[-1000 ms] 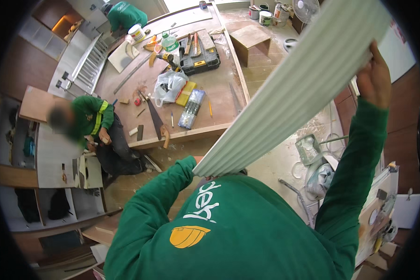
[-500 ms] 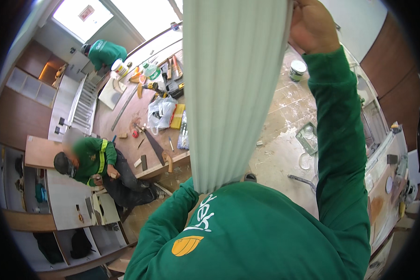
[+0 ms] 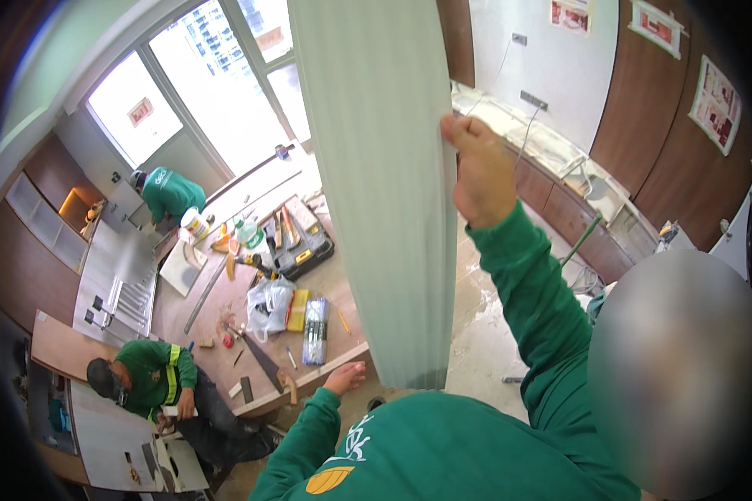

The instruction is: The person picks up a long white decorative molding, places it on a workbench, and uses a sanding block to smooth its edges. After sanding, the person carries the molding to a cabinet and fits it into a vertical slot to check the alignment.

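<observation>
A long, pale green-white fluted panel (image 3: pixel 380 184) stands nearly upright in front of me, its top running out of the view. My right hand (image 3: pixel 480 171) is raised, thumb and fingers closed on the panel's right edge. Low on the other side, my left hand (image 3: pixel 345 380) is open, fingers stretched toward the panel's lower left edge with a small gap between. Behind the panel's left side is a wooden worktable (image 3: pixel 217 305), where a handsaw (image 3: pixel 265 365), a white plastic bag (image 3: pixel 269 307) and a black toolbox (image 3: pixel 303 250) lie.
At the left a seated person (image 3: pixel 154 376) in green holds a small light piece. Another person (image 3: pixel 171 194) bends near the window. A long low cabinet (image 3: pixel 593 238) lines the wall at the right. A large blurred patch (image 3: pixel 685 376) covers the lower right.
The panel's lower end has come into view, and the panel sits further left. My left hand, hidden before, now shows apart from it. My right hand still grips the edge, lower in view.
</observation>
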A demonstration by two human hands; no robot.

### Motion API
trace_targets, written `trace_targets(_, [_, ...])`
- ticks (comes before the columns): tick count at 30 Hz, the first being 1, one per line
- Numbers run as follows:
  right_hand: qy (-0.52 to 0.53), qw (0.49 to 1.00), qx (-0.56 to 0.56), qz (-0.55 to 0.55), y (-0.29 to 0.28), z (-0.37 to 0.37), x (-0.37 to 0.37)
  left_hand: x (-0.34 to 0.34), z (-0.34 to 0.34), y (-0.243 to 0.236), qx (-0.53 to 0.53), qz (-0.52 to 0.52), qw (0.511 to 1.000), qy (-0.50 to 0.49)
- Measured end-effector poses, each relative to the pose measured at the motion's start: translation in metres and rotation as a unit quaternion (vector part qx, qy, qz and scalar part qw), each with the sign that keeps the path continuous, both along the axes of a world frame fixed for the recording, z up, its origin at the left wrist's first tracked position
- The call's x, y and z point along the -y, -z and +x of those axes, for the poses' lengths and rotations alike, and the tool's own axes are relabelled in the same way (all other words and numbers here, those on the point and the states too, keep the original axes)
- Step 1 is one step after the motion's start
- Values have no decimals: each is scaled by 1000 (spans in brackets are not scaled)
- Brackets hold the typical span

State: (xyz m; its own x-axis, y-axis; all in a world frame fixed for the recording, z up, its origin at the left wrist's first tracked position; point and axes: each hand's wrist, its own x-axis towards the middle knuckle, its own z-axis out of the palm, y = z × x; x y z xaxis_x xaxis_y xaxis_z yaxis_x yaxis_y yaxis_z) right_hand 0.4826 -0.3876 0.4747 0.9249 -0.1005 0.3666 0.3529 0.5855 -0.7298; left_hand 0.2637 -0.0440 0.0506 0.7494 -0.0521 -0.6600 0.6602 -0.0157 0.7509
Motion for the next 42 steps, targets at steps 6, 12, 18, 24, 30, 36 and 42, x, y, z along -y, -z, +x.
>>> trace_targets(6, [-6,999,42,-30,24,-12,4,23,37,-61,234,54,970,36])
trace_targets(12, [-32,995,41,-83,21,-49,-12,96,104,-258,557,-105,820,-79])
trace_targets(18, [-59,985,51,-155,4,-76,-35,89,102,-285,480,-224,847,-54])
trace_targets(24, [-86,940,-60,-324,17,-123,-32,64,100,-312,495,-329,801,-71])
trace_targets(30, [-56,957,-204,-201,71,-211,-39,43,121,-333,465,-420,779,-20])
trace_targets(36, [-53,927,-340,-150,88,-318,-20,63,128,-359,378,-480,789,67])
trace_targets(42, [74,918,-372,-116,141,-444,6,126,122,-394,324,-553,747,174])
